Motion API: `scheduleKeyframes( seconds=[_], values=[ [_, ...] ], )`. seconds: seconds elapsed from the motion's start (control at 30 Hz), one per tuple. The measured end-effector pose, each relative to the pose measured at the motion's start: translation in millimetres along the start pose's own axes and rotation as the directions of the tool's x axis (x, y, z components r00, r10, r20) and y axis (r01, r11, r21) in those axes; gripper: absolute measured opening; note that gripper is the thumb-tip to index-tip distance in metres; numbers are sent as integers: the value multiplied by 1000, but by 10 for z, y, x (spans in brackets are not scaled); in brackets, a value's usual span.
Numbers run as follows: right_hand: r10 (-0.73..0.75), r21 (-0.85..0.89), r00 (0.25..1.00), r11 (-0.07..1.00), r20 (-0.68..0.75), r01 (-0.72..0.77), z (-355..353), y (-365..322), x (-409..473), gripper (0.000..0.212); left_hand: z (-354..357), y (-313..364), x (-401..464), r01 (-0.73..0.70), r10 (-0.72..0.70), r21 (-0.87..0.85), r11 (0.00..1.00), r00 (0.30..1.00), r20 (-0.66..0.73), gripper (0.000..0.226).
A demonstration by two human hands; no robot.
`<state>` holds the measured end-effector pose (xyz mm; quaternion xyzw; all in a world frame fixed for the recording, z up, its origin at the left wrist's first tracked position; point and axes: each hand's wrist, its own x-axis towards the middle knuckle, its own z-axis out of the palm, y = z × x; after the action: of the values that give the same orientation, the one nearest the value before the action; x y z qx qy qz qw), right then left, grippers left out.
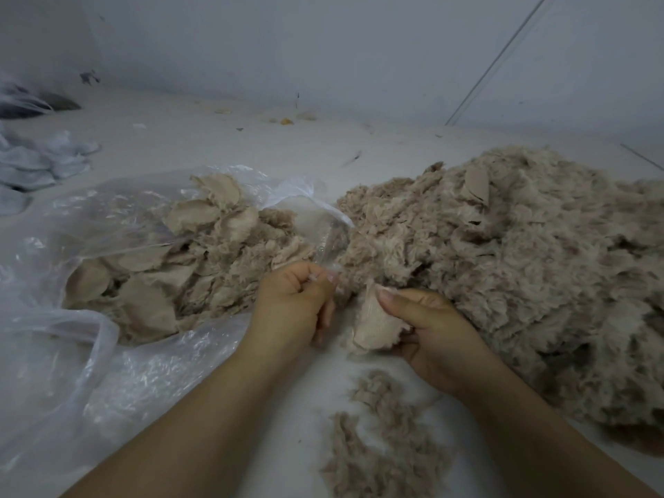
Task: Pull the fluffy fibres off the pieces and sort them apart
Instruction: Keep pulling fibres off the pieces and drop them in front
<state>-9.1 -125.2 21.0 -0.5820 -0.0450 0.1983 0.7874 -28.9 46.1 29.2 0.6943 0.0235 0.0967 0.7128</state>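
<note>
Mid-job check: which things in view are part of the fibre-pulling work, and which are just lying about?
In the job:
- right hand gripping the fabric piece
- left hand, fingers curled
- big fluffy pile
- clear plastic bag of pieces
- loose fibre tufts

Lying about:
- white cloths
- small scraps by the wall

On the white counter (294,149), the right grip (431,336) pinches a beige fabric piece (373,325) between thumb and fingers, its smooth backing facing up. The left grip (294,300) is curled, pinching something small just beside the piece; what it holds is too small to tell. A clear plastic bag (72,318) of pieces lies toward the left edge. A large fluffy heap (521,267) fills the right side. Loose fibre tufts (377,443) lie near the front edge, between the forearms.
</note>
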Motion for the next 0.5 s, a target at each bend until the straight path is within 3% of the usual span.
scheduleKeyframes(
  seconds=[0.17, 0.37, 0.43, 0.5],
  values=[
    [7, 39, 1000, 999, 12, -8, 7, -19, -12, 46, -80, 60, -30, 54, -85, 124, 991, 961, 262, 53],
    [4, 109, 1000, 994, -24, -1, -19, 14, 3, 29, -108, 70, -47, 59, -184, 298, 953, 892, 413, 28],
    [5, 94, 999, 996, -36, -2, -13, 11, 10, 29, -164, 112, -40, 65, -208, 289, 955, 841, 499, 28],
    [5, 113, 999, 994, -50, 1, -18, 8, 21, 36, -223, 147, -43, 43, -230, 299, 953, 746, 625, 27]
  ],
)
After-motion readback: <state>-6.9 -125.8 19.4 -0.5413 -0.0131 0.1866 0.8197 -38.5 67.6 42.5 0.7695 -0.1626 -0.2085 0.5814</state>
